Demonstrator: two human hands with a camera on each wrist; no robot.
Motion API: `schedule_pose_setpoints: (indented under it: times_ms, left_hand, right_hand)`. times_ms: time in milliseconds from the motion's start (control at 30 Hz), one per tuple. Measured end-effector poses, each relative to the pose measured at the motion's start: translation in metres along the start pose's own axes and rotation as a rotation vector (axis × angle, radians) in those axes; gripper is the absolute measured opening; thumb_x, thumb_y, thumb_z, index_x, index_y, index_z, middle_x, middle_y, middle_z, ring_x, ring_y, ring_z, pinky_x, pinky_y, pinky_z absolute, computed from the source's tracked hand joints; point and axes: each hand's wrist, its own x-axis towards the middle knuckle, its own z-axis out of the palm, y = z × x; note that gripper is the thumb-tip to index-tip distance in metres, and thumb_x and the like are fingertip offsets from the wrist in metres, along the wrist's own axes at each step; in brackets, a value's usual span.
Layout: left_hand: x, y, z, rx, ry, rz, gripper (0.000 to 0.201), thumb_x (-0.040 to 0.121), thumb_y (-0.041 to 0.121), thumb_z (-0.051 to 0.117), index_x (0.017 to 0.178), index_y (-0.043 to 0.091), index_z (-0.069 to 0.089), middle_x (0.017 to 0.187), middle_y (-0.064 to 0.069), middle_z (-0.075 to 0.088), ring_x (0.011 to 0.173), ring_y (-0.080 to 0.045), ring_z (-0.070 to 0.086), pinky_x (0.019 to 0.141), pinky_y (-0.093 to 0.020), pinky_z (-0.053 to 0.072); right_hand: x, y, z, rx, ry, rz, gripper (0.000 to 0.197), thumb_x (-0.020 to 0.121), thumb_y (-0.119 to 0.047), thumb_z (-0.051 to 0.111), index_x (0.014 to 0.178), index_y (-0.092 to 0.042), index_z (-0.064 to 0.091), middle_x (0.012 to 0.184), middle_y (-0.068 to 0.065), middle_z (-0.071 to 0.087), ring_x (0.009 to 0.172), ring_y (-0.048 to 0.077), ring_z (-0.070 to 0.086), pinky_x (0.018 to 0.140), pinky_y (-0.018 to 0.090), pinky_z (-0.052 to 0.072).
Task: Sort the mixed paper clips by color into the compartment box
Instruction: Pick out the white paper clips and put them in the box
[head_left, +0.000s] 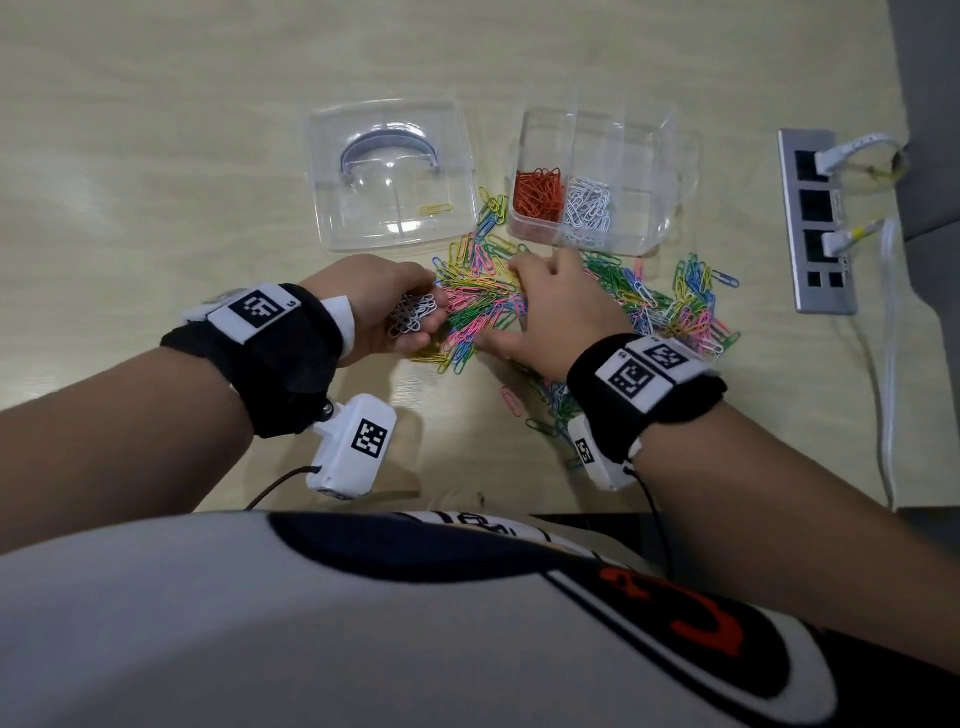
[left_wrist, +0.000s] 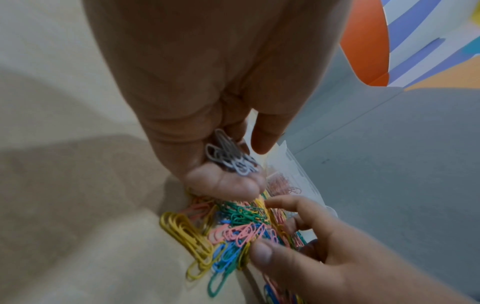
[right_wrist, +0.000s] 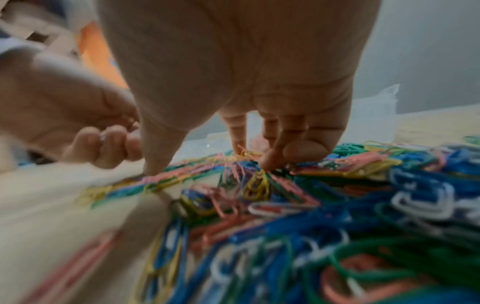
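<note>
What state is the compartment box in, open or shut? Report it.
Open. The compartment box has no lid on; orange clips and white clips lie exposed inside. The clear lid rests apart on the table.

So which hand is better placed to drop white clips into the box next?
Left, probably. The left hand already holds a bunch of white paper clips, and the clear plastic compartment box already has a white section. The right hand is spread on the mixed colourful clip pile.
</note>
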Motion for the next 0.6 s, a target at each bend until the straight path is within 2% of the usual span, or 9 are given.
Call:
schedule_pose_setpoints:
  times_ms: [67,133,200,267,333,433,500,600]
  left_hand:
    - [0.001,0.001,-0.001,0.013,-0.004,0.011,0.027,0.100,0.025,0.043,0.082,0.012,0.059,0.059,-0.002,0.056,0.053,-0.012,0.054,0.051,-0.018,0.049]
    - [0.001,0.002,-0.002,0.011,-0.006,0.026,0.026,0.099,0.024,0.043,0.082,0.011,0.058,0.060,-0.004,0.055,0.054,-0.016,0.053,0.051,-0.019,0.049]
    - [0.000,0.002,-0.004,-0.004,-0.001,0.043,0.026,0.099,0.023,0.043,0.082,0.010,0.058,0.062,-0.006,0.054,0.056,-0.018,0.051,0.052,-0.020,0.049]
    - [-0.002,0.002,-0.005,-0.024,0.007,0.047,0.026,0.100,0.023,0.043,0.082,0.010,0.058,0.065,-0.007,0.054,0.058,-0.018,0.050,0.052,-0.020,0.050]
    - [-0.004,0.001,-0.004,-0.048,0.013,0.045,0.027,0.100,0.023,0.043,0.082,0.009,0.058,0.067,-0.007,0.054,0.059,-0.017,0.050,0.052,-0.020,0.051]
    - [-0.007,0.000,0.000,-0.088,0.040,0.061,0.027,0.100,0.021,0.041,0.082,0.009,0.056,0.068,-0.008,0.052,0.053,-0.016,0.052,0.047,-0.018,0.050]
    - [-0.009,-0.003,0.005,-0.095,0.052,0.073,0.026,0.100,0.022,0.041,0.082,0.010,0.056,0.068,-0.007,0.052,0.047,-0.014,0.056,0.046,-0.017,0.048]
    - [-0.009,-0.009,0.011,-0.094,0.065,0.079,0.026,0.100,0.023,0.041,0.082,0.012,0.056,0.066,-0.005,0.053,0.046,-0.011,0.060,0.048,-0.015,0.048]
  right_hand:
    - [0.002,-0.002,0.006,-0.024,0.033,-0.030,0.061,0.080,-0.057,0.067,0.128,-0.027,0.046,0.125,0.009,0.041,0.108,0.033,0.055,0.086,0.042,0.050]
    - [0.007,-0.001,0.004,-0.015,0.067,-0.046,0.034,0.091,-0.040,0.058,0.118,-0.021,0.051,0.117,0.010,0.046,0.100,0.034,0.056,0.081,0.040,0.050]
    - [0.011,0.004,-0.001,-0.007,0.095,-0.064,0.015,0.095,-0.025,0.050,0.107,-0.018,0.056,0.109,0.010,0.052,0.095,0.032,0.056,0.078,0.038,0.049]
    - [0.013,0.013,-0.010,0.007,0.115,-0.059,0.014,0.094,-0.017,0.048,0.100,-0.019,0.060,0.104,0.008,0.056,0.090,0.027,0.056,0.074,0.035,0.045]
    - [0.012,0.022,-0.019,0.014,0.127,-0.024,0.016,0.093,-0.016,0.049,0.100,-0.021,0.062,0.103,0.006,0.054,0.087,0.025,0.055,0.073,0.033,0.042]
    - [0.009,0.029,-0.029,-0.027,0.143,-0.002,0.024,0.092,-0.013,0.048,0.109,-0.024,0.061,0.112,0.008,0.052,0.094,0.030,0.058,0.074,0.034,0.042]
    - [0.006,0.031,-0.032,-0.065,0.166,0.010,0.028,0.092,-0.012,0.046,0.114,-0.022,0.059,0.116,0.011,0.052,0.098,0.033,0.058,0.076,0.036,0.043]
    - [0.001,0.033,-0.029,-0.122,0.179,-0.001,0.030,0.092,-0.011,0.046,0.119,-0.018,0.058,0.118,0.012,0.052,0.103,0.034,0.057,0.081,0.039,0.047]
